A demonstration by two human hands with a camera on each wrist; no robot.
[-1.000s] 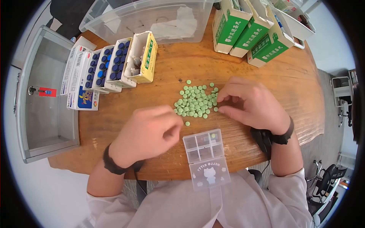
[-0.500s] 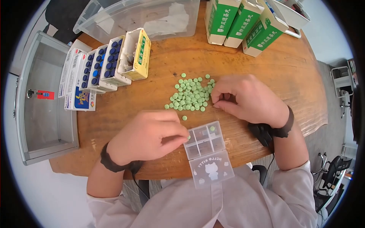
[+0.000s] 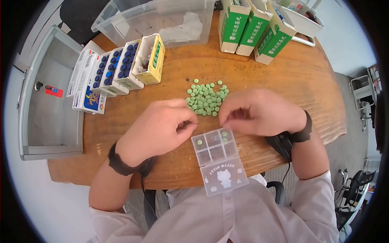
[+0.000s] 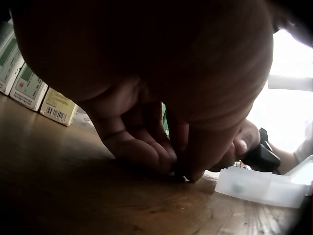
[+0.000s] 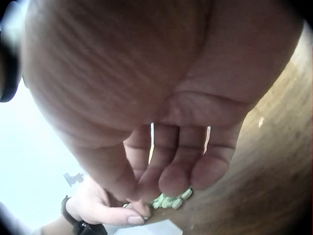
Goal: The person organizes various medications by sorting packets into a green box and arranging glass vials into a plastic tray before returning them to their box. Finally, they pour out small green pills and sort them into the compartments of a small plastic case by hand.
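A clear six-compartment box (image 3: 214, 153) lies with its lid folded toward the person. One green pill (image 3: 199, 142) is in its far-left compartment, and two show in the far-right one. Beyond the box is a pile of green pills (image 3: 207, 98). The left hand (image 3: 158, 126) has thumb and forefinger together on the table just off the box's far-left corner; in the left wrist view those fingers (image 4: 190, 177) pinch a tiny pale thing, mostly hidden. Over the far-right compartment, the right hand (image 3: 263, 111) hangs with fingers loosely bent, no pill visible in them.
Cartons of blue-capped vials (image 3: 125, 65) and a yellow carton (image 3: 156, 65) stand at the far left, beside a metal-framed glass case (image 3: 52, 101). A clear bin (image 3: 158, 24) and green-white cartons (image 3: 235, 28) are at the back. A black device (image 3: 279, 146) sits beneath the right wrist.
A pill from the left hand now lies in the far-left compartment, and that hand has moved to where a stray pill lay. The right hand has come from the pile to the box; its far-right compartment shows another pill.
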